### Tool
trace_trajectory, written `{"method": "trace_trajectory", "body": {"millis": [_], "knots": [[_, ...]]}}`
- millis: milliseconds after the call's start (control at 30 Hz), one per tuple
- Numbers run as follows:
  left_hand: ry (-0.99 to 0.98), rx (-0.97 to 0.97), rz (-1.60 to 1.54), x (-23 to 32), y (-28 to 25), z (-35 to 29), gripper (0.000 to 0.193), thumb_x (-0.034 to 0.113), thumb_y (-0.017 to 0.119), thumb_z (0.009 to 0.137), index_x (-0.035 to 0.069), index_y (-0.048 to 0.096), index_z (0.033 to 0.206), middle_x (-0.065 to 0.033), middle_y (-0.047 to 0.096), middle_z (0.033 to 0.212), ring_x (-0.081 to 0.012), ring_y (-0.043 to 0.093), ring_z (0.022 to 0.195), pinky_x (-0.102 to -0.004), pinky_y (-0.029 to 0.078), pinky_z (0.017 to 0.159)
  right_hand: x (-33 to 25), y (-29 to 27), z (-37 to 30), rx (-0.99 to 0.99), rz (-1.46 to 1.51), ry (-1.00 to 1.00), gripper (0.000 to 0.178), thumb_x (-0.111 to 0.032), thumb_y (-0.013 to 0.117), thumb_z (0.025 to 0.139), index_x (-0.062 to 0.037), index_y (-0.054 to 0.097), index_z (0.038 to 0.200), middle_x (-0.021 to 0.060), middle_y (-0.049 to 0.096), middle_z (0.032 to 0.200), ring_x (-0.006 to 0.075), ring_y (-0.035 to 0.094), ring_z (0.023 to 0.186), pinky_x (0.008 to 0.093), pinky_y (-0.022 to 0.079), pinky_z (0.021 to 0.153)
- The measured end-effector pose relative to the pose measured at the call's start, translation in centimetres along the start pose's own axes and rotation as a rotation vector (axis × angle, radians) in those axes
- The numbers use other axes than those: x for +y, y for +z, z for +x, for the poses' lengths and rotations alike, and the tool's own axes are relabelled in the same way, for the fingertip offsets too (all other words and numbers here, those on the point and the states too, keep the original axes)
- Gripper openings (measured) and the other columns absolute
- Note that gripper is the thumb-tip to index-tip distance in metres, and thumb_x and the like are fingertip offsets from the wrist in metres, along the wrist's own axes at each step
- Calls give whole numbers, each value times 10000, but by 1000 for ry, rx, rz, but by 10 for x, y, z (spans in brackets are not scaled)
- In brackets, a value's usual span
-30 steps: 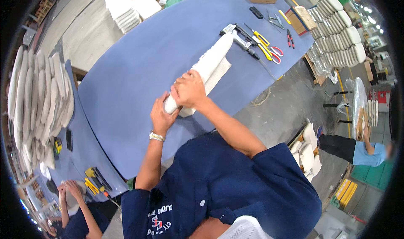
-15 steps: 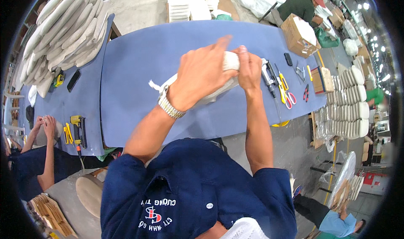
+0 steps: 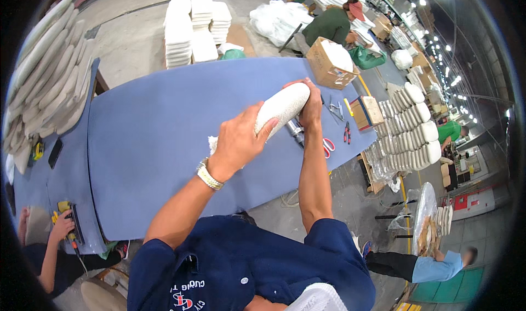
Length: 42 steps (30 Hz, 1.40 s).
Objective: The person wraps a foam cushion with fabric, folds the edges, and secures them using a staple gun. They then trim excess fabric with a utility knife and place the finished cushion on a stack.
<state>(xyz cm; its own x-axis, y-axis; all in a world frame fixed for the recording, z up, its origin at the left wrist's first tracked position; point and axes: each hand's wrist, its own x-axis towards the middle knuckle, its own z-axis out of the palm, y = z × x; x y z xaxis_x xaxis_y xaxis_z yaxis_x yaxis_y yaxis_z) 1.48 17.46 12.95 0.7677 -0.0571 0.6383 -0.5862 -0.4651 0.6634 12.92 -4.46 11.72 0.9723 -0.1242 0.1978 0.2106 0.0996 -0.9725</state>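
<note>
A metal wristwatch accompanies a navy short-sleeved shirt with a red emblem

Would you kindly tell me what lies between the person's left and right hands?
The white cushion lies between the left hand and right hand, touching both, as the head view shows.

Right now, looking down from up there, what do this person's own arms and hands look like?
The left hand and right hand are bare, without gloves. A watch with a linked, silver-and-gold-toned metal band circles the left wrist; nothing visible is worn on the right one. Short, dark navy sleeves, left and right, leave both forearms uncovered.
</note>
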Motion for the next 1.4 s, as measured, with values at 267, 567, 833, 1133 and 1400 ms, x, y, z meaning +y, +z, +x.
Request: {"method": "trace_trajectory", "body": {"millis": [267, 567, 833, 1133, 1400], "knots": [[51, -38, 10, -9, 35, 28, 410, 267, 720, 963, 9, 634, 1270, -216, 737, 920, -378, 732, 783, -440, 574, 659, -34, 27, -8, -9, -625, -628, 336, -248, 519, 959, -56, 750, 809, 90, 725, 836, 247, 642, 863, 394, 477, 830], [-66, 9, -235, -35, 47, 38, 583, 353, 718, 964, -14, 572, 1393, -249, 727, 1114, -408, 729, 959, -439, 588, 786, -29, 38, 29, -24, -647, -766, 313, -196, 516, 860, -80, 736, 670, 70, 672, 686, 263, 591, 823, 423, 441, 823], [-23, 30, -149, -31, 58, 29, 667, 322, 701, 978, -31, 459, 1489, -246, 663, 1309, -389, 707, 1090, -431, 584, 886, -21, 38, 31, 8, -558, -755, 356, -228, 504, 887, -57, 723, 666, 90, 676, 727, 260, 579, 886, 424, 437, 852], [-320, -369, -144, -86, 65, -61, 331, 226, 653, 969, 83, 672, 1266, -207, 740, 1075, -404, 712, 923, -477, 574, 768, -27, 9, -2, 31, -509, -715, 364, -223, 514, 898, -12, 719, 683, 109, 674, 759, 251, 571, 965, 403, 449, 857], [-142, 4, -99, 0, 39, -34, 308, 291, 596, 1018, 42, 717, 1154, -189, 746, 923, -370, 714, 733, -432, 547, 636, -40, -11, 10, -45, -198, -406, 620, -377, 416, 1052, 39, 733, 719, 118, 689, 692, 194, 611, 618, 336, 482, 633]]}}
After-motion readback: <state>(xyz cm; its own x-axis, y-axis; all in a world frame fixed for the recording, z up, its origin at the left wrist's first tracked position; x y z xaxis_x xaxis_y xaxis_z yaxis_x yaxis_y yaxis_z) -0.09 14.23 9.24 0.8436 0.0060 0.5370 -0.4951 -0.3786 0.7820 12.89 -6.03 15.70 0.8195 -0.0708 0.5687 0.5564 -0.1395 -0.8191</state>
